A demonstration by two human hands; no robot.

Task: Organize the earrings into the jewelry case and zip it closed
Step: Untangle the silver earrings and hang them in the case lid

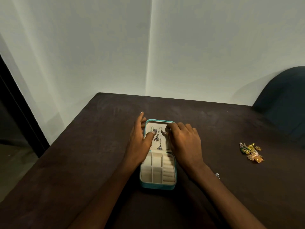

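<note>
A teal jewelry case (157,185) lies open flat on the dark table, cream lining showing. Its near half has empty compartments and ring rolls. Silver dangling earrings (158,139) lie on the lining of the far lid half. My left hand (140,138) rests on the lid's left edge, fingers straight, thumb pressing the lining beside an earring. My right hand (183,139) sits over the lid's right side, fingertips pinching the top of a silver earring (164,132). A pile of gold and green earrings (250,152) lies on the table far right.
The dark brown table (82,162) stands in a corner of white walls. A dark rounded chair back (283,100) rises past the table's right far edge. A small silver piece (217,175) lies by my right forearm.
</note>
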